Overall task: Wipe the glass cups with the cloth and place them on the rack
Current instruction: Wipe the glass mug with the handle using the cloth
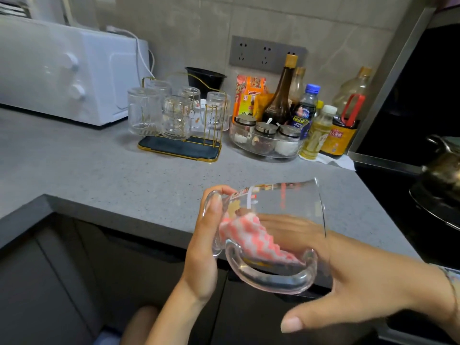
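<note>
Wiping is in hand. The left hand [204, 245] grips the base end of a glass mug [286, 195], held on its side above the counter edge [149, 212], well apart from the rack [181, 148]. The right hand [361, 282] is not clenched: its fingers reach inside and press the pink-and-white cloth [251, 235] to the inner wall, with the thumb stretched outside.

Next, probably: draw the cloth out, upend the mug and set it on a free peg beside the upturned glasses [144, 110].

The glass blurs the fingertips, so they only appear straight. The right wrist is cut off.
</note>
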